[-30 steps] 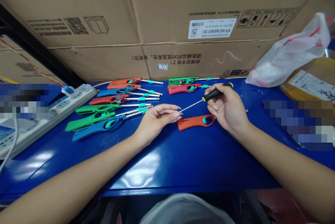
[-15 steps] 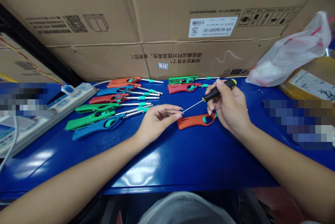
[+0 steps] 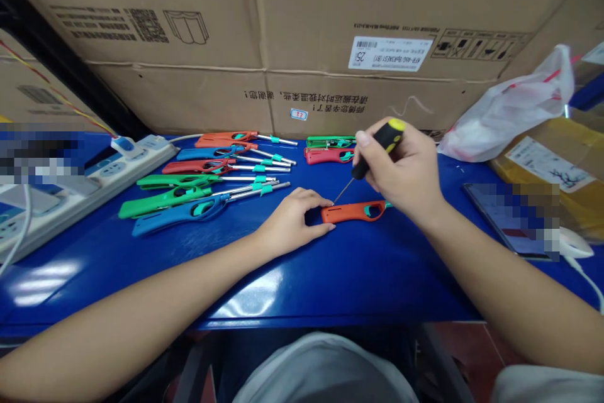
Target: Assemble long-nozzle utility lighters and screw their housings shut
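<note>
An orange lighter handle (image 3: 353, 211) lies flat on the blue table (image 3: 302, 277). My left hand (image 3: 295, 224) rests on the table with its fingers curled against the handle's left end, steadying it. My right hand (image 3: 406, 167) is wrapped round a screwdriver (image 3: 375, 148) with a black and yellow grip. The tool stands steeply tilted, its thin metal tip touching the top of the handle near the left end.
Several long lighters (image 3: 207, 180) in orange, blue, red and green lie in a row at the left, two more (image 3: 330, 148) behind the handle. A white power strip (image 3: 94, 176) sits far left. Cardboard boxes (image 3: 302, 44) wall the back; a plastic bag (image 3: 509, 107) lies right.
The screwdriver swung from nearly flat to steeply upright, its tip coming down onto the orange handle. My left hand moved from the tool's tip to the handle's left end.
</note>
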Action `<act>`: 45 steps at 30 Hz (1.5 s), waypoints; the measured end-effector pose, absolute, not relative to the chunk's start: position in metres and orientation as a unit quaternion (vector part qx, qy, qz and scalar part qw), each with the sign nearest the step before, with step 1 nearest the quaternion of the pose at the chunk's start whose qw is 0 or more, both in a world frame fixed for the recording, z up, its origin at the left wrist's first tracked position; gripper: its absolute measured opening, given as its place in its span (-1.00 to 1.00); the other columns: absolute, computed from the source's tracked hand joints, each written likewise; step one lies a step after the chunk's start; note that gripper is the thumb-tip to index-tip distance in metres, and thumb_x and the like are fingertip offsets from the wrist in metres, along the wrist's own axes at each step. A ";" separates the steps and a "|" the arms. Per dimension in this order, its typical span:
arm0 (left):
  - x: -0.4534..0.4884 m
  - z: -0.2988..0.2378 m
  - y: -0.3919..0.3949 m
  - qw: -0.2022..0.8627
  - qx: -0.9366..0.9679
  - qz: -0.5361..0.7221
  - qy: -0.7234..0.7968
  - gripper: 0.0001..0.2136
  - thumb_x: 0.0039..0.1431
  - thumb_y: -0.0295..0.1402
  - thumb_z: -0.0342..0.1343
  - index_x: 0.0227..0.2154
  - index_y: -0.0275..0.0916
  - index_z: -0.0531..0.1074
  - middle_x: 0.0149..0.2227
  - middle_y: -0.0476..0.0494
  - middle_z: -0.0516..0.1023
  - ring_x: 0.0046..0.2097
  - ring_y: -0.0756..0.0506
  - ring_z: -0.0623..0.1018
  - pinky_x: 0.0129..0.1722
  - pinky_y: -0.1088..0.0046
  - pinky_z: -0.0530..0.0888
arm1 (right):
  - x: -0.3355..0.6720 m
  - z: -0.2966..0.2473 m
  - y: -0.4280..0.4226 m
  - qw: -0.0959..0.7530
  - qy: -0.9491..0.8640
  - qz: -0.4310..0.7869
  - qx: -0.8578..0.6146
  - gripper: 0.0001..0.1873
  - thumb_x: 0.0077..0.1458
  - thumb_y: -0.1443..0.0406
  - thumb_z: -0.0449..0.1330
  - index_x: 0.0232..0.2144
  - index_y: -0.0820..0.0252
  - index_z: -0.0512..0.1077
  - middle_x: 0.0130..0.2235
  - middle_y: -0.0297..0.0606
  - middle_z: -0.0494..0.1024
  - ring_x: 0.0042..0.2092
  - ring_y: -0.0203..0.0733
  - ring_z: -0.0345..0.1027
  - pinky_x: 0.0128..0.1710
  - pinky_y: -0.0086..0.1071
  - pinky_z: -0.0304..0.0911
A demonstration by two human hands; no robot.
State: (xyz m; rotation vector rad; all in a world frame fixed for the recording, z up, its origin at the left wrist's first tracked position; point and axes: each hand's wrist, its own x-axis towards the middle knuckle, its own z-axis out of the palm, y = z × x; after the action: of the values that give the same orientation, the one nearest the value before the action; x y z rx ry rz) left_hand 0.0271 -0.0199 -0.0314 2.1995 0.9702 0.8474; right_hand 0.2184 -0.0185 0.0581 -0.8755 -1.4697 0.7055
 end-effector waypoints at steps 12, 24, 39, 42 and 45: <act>0.028 -0.035 -0.018 0.290 0.828 0.319 0.359 -0.67 0.08 -0.34 0.41 -0.07 -0.23 0.62 -0.10 -0.19 0.65 -0.05 -0.21 0.56 0.03 0.21 0.48 | 0.220 0.035 -0.017 0.568 -0.697 0.247 -0.361 -0.68 0.22 0.07 0.28 -0.45 0.12 0.42 -0.55 -0.41 0.48 -0.60 -0.37 0.26 -0.60 -0.44 0.19; 0.029 -0.036 -0.017 0.264 0.840 0.319 0.350 -0.67 0.10 -0.34 0.41 -0.06 -0.26 0.60 -0.12 -0.17 0.65 -0.08 -0.18 0.56 0.00 0.21 0.50 | 0.220 0.028 -0.013 0.554 -0.715 0.236 -0.356 -0.70 0.25 0.11 0.26 -0.46 0.11 0.40 -0.57 -0.43 0.45 -0.63 -0.38 0.23 -0.59 -0.42 0.23; 0.028 -0.037 -0.017 0.269 0.837 0.312 0.359 -0.67 0.09 -0.33 0.41 -0.06 -0.24 0.60 -0.10 -0.18 0.64 -0.04 -0.20 0.56 0.05 0.19 0.50 | 0.234 0.041 -0.013 0.434 -0.801 0.237 -0.338 -0.69 0.35 0.15 0.13 0.10 0.02 0.36 -0.07 -0.23 0.58 -0.35 -0.26 0.46 -0.38 -0.37 0.36; 0.028 -0.036 -0.018 0.268 0.839 0.310 0.359 -0.68 0.10 -0.32 0.41 -0.07 -0.24 0.60 -0.10 -0.18 0.64 -0.05 -0.20 0.56 0.05 0.18 0.50 | 0.239 0.066 -0.014 0.320 -0.864 0.250 -0.299 -0.58 0.38 0.20 0.08 0.24 0.06 0.28 0.07 -0.16 0.55 -0.32 -0.27 0.46 -0.36 -0.38 0.34; 0.028 -0.036 -0.018 0.269 0.838 0.308 0.362 -0.68 0.09 -0.33 0.41 -0.08 -0.22 0.60 -0.10 -0.17 0.64 -0.03 -0.21 0.56 0.07 0.17 0.49 | 0.235 0.083 -0.009 0.261 -0.903 0.176 -0.292 -0.65 0.32 0.21 0.16 0.12 0.11 0.40 -0.08 -0.22 0.62 -0.34 -0.26 0.45 -0.35 -0.39 0.29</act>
State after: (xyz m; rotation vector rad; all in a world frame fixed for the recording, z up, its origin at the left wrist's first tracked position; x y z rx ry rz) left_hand 0.0280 -0.0176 -0.0363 2.2587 0.9747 0.8301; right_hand 0.2353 -0.0094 0.0831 -0.7912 -2.4447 0.4775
